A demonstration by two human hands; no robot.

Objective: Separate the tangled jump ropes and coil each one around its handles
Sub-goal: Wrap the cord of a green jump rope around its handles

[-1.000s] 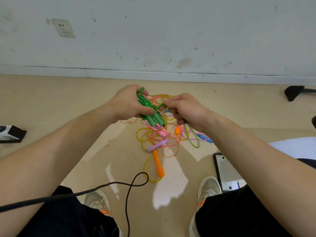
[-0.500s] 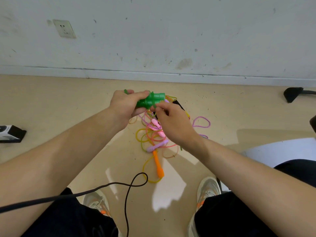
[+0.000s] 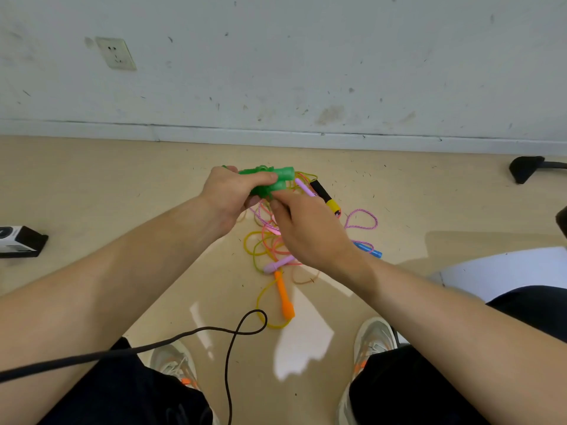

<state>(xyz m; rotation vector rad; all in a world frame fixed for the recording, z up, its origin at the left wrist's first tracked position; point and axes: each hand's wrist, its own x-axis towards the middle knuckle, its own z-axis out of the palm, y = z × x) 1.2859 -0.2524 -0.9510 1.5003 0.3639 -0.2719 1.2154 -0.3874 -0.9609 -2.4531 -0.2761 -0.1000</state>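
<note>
Head view: left hand [image 3: 228,194] grips the green handles [image 3: 277,179] above the floor [image 3: 122,185], fingers clamped round them. Right hand [image 3: 310,231] pinches their lower edge. The tangled ropes [image 3: 264,243] lie just below. The box [image 3: 21,242] bears print too small to read.

R hand [image 3: 310,231] grip unclear | box [image 3: 21,242] cut off, L edge
</note>
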